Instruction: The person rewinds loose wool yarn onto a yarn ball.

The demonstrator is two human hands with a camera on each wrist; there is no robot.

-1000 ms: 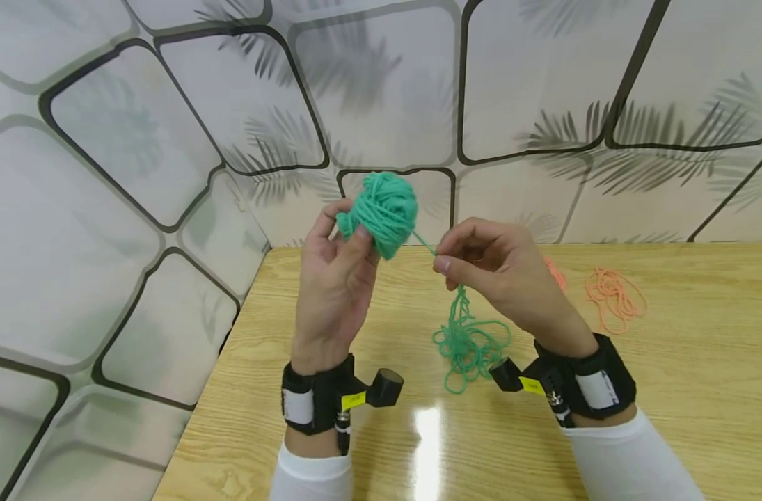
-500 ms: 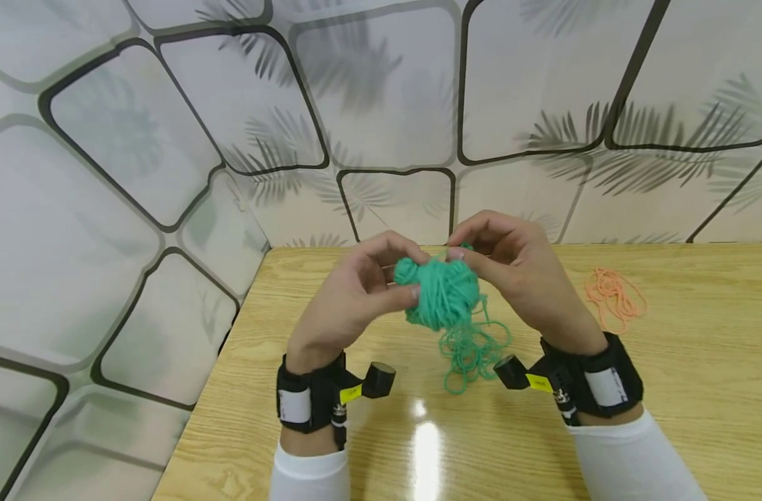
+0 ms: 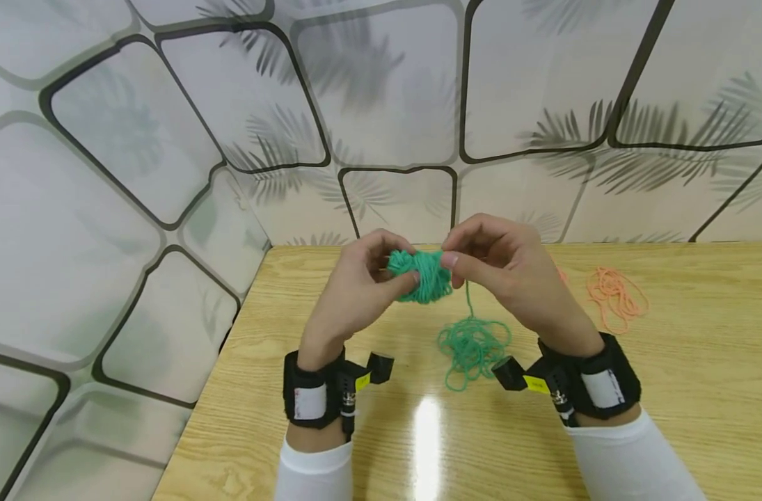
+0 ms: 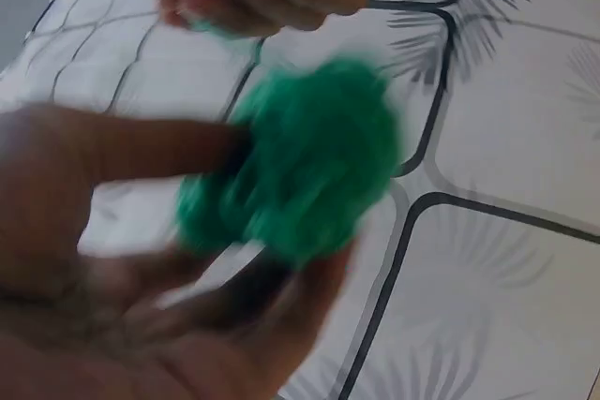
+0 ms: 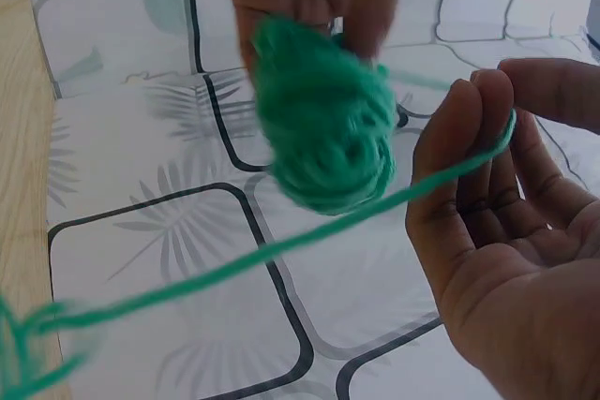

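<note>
A green ball of yarn (image 3: 426, 278) is held above the table between the thumb and fingers of my left hand (image 3: 358, 292). In the left wrist view the yarn ball (image 4: 323, 156) is blurred. Just right of it, my right hand (image 3: 502, 271) pinches the yarn strand (image 5: 281, 248) between thumb and fingertips, as the right wrist view shows. From there the strand runs down to a loose green yarn heap (image 3: 473, 344) on the table below.
The wooden table (image 3: 280, 431) meets a patterned wall covering (image 3: 393, 90) at its back edge. To the right lies a loose tangle of orange yarn (image 3: 615, 296). A black wrist strap with a camera sits on each wrist.
My left hand has brought the green yarn ball down and rightward, then slightly back left, turning it. My right hand stays nearly in place, still pinching the strand.
</note>
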